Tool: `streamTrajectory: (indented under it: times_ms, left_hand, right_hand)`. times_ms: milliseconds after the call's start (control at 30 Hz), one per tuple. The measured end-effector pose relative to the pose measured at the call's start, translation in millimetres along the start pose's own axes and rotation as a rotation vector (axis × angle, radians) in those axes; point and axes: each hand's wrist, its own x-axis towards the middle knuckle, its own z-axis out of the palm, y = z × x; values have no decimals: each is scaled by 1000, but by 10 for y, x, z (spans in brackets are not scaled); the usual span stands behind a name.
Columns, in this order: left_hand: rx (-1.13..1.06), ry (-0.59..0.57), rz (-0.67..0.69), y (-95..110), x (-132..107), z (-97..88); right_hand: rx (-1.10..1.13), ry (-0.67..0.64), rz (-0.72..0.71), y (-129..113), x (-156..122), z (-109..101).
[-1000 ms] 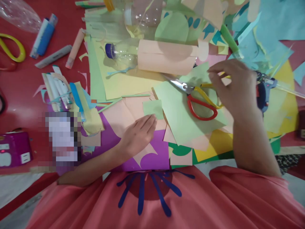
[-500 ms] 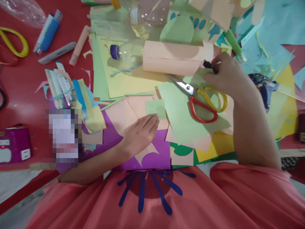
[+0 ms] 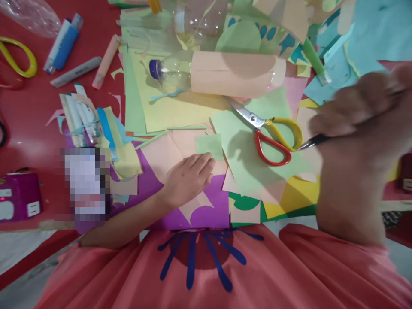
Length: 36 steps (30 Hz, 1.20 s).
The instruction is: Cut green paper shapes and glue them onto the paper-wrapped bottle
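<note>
My left hand [image 3: 188, 177] lies flat, fingers together, on peach and purple paper, its fingertips at the edge of a small green paper square [image 3: 209, 145]. My right hand [image 3: 357, 109] is raised at the right, blurred by motion, fingers closed on a thin dark stick-like tool [image 3: 313, 140] whose tip points left. Red-and-yellow-handled scissors [image 3: 268, 133] lie on a green sheet just left of that tool. A plastic bottle wrapped in peach paper [image 3: 225, 73] lies on its side behind the scissors.
Coloured paper sheets and scraps cover the red table [image 3: 28, 124]. Markers and a glue stick [image 3: 77, 71] lie at the far left, a blue lighter-like tube [image 3: 64, 43] beyond. A purple box [image 3: 19, 201] sits at the left edge. Yellow scissor handles [image 3: 17, 58] show top left.
My right hand has lifted from beside the bottle and swung right and toward me, now holding a thin dark tool. The left hand has stayed put.
</note>
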Motion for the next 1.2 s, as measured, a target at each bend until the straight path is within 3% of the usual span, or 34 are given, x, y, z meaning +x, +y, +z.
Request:
streamTrajectory:
  times_ms: [33, 67, 133, 233, 300, 467, 567, 700, 800, 933, 1033, 1200]
  left_hand:
    - [-3, -5, -9, -3, 8, 0]
    - [-5, -16, -14, -4, 15, -2]
    - [-17, -48, -12, -6, 26, -9]
    - [-63, -103, -16, -6, 29, -18]
    - [-84, -117, -21, -4, 22, -18]
    - [-49, -49, -5, 9, -1, -9]
    - [-36, -42, -3, 13, -11, 0]
    - [-87, -90, -14, 7, -21, 12]
    - [-159, -127, -48, 2, -26, 15]
    - [-171, -114, -48, 6, -26, 18]
    - [-129, -64, -30, 17, -23, 25]
    - [-201, -61, -68, -19, -31, 20]
  right_hand:
    - [227, -9, 99, -37, -57, 149]
    - [413, -107, 223, -64, -110, 313]
    - [600, -285, 328, -83, -206, 642]
    - [657, -347, 372, -38, -332, 1022]
    - [613, -325, 318, 25, -382, 1149]
    - [454, -266, 141, 238, -304, 1064]
    - [517, -258, 170, 294, -238, 931]
    - [522, -199, 225, 164, -267, 879]
    - [353, -248, 70, 46, -299, 938]
    - [-88, -369, -306, 82, -304, 1052]
    - [-221, -374, -388, 165, -318, 1087]
    - [-260, -374, -460, 185, -339, 1051]
